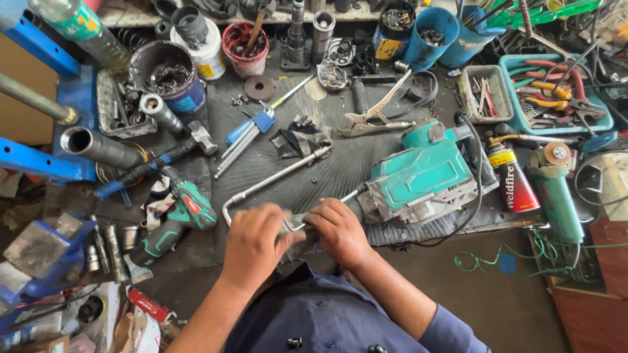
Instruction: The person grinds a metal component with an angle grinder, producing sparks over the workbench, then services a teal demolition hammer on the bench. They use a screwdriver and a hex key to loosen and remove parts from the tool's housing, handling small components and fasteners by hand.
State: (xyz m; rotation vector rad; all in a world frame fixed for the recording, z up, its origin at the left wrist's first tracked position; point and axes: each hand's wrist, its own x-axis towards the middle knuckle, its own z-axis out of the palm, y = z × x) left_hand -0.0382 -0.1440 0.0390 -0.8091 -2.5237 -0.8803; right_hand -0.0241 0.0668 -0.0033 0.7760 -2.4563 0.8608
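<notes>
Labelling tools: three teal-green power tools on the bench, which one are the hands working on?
The large teal-green demolition hammer at centre; both hands grip its front end. The cordless drill and angle grinder lie untouched to either side.

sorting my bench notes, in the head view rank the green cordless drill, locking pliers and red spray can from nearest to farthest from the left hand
1. Green cordless drill, just left of the left hand, on the mat.
2. Locking pliers, up and to the right, beyond the teal power tool.
3. Red spray can, far right, past the teal tool.
</notes>
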